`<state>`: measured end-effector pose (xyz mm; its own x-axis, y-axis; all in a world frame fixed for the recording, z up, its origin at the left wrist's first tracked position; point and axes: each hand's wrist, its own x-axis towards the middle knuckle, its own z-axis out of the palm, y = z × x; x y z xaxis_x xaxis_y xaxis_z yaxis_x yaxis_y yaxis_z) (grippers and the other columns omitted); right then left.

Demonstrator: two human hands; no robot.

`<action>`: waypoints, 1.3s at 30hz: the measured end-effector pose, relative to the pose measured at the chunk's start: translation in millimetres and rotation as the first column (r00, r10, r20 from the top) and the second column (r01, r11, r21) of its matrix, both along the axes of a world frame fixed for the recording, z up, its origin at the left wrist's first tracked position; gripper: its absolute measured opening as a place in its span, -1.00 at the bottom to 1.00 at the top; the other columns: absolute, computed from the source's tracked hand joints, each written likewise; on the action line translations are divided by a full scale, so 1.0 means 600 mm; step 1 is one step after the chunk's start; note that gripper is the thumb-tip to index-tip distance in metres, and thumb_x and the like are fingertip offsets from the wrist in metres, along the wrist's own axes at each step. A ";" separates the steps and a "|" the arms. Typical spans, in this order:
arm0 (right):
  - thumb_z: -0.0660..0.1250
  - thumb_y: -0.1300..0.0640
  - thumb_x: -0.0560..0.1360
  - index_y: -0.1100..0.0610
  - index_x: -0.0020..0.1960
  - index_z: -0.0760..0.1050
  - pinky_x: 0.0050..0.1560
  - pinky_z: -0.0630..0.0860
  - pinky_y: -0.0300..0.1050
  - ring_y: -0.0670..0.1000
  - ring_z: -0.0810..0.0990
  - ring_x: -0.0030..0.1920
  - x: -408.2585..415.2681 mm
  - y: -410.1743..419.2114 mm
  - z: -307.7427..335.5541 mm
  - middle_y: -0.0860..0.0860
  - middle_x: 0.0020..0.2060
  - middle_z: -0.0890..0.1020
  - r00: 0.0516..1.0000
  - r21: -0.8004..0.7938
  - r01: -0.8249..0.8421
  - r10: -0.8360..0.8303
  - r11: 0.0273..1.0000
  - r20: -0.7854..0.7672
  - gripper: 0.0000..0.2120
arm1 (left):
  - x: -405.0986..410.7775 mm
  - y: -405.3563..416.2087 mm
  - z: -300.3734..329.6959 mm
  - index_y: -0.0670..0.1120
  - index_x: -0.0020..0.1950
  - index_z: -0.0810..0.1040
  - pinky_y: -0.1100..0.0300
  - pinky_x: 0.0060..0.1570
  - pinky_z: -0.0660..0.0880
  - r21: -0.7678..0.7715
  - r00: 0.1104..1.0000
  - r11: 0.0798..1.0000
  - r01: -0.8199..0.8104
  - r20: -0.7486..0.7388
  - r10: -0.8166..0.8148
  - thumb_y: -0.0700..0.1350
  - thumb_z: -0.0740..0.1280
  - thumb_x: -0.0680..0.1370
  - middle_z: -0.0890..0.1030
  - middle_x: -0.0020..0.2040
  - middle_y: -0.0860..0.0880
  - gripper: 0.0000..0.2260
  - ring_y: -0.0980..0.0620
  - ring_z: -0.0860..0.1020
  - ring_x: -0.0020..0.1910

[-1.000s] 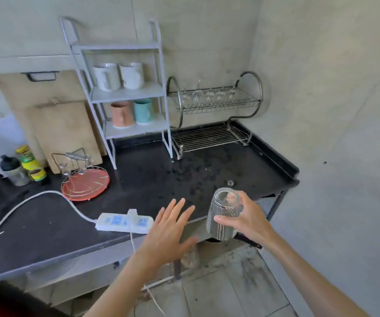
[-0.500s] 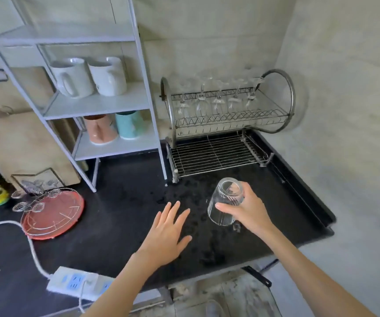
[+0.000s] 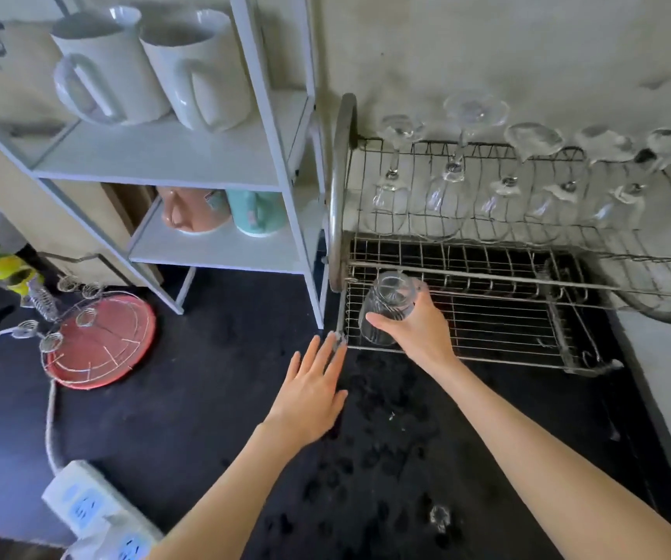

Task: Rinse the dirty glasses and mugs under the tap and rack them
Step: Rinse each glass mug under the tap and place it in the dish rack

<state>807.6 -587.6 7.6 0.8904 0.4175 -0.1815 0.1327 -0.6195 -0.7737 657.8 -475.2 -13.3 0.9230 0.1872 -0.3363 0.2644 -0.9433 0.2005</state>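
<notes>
The flat, spread left hand (image 3: 312,392) has moved up to the wire dish rack (image 3: 499,317) corner. The right hand (image 3: 414,327) now holds the upside-down clear glass (image 3: 386,307) on the lower shelf (stemmed glasses (image 3: 447,196) hang above).

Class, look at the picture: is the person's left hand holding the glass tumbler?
No. The right hand grips the tumbler over the dish rack's lower shelf, while the left hand is open with straight fingers, holding nothing.

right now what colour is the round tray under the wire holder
Salmon red tray, seen best in the head view.
</notes>
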 end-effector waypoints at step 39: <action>-0.22 -0.36 0.42 -0.01 0.54 -0.07 0.48 -0.10 -0.05 -0.03 -0.06 0.53 -0.495 -0.113 0.007 -0.03 0.53 -0.02 0.623 -0.457 -0.593 0.738 0.663 0.260 -0.23 | -0.514 -0.109 0.031 -0.04 0.40 0.37 -0.15 0.28 0.30 0.091 0.912 0.921 -0.380 0.203 0.356 0.17 0.11 0.51 0.36 0.42 -0.06 -0.48 -0.15 0.34 0.39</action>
<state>510.4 -655.2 12.1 0.3994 0.9097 -0.1133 0.8446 -0.4132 -0.3405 349.2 -540.5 5.3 0.8226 0.5550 -0.1238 0.5686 -0.8063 0.1630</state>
